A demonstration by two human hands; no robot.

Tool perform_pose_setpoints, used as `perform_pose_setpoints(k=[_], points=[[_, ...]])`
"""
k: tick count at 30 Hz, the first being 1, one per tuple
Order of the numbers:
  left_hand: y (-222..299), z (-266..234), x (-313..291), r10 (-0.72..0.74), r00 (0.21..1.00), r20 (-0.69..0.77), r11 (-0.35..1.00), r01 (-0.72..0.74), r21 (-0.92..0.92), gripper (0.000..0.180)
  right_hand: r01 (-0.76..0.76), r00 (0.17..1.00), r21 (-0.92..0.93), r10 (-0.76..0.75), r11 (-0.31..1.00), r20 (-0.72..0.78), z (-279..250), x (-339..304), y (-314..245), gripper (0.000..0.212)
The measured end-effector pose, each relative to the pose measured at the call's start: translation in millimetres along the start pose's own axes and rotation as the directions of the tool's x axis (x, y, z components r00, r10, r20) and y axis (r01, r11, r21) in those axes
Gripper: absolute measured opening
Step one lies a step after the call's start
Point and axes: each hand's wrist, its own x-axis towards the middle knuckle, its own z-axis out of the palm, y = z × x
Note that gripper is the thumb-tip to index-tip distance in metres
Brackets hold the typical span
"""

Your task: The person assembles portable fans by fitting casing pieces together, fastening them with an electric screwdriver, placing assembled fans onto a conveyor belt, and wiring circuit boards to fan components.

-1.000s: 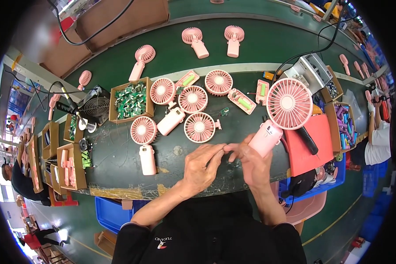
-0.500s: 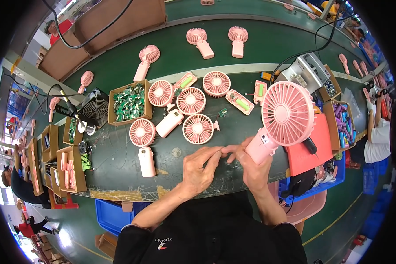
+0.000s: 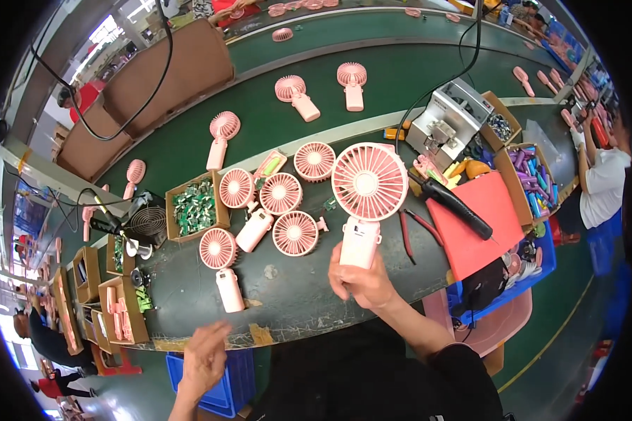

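My right hand is wrapped round the handle of a pink handheld fan, held upright above the bench with its round grille away from me. Off to the left, just past the bench's front edge, my left hand holds nothing, its fingers stretched out and slightly blurred. Nearest to it on the bench lies another pink handheld fan. Farther in, several fan heads lie grouped, one joined to a pale pink handle. Behind them an open handle shell shows a green battery cell.
Green circuit boards fill a cardboard box at left. Red-handled pliers, a black-handled tool and a red mat lie at right, near a metal machine. Several fans stand along the green conveyor. A soldering stand is far left.
My left hand has moved away from the fan, left and toward me past the bench edge. My right hand has carried the fan leftward. The view has shifted, uncovering the pliers and black-handled tool.
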Motion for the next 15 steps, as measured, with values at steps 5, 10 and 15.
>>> perform_pose_setpoints(k=[5,10,15], points=[[26.6,50.9,77.8,0.108,0.985,-0.137,0.959,-0.139,-0.247,0.060,-0.035,0.992,-0.112,0.021,0.993,-0.121,-4.0,-17.6,-4.7,0.027],[100.2,144.8,146.4,0.187,0.980,-0.069,0.746,-0.187,-0.639,0.065,0.169,0.860,-0.909,-0.508,0.382,-0.054,-6.1,-37.8,-14.5,0.057],[132.4,172.7,163.7,0.038,0.995,-0.091,0.387,-0.099,-0.917,0.038,0.159,0.863,-0.972,-0.503,0.174,0.051,-24.2,-61.2,-25.2,0.069]])
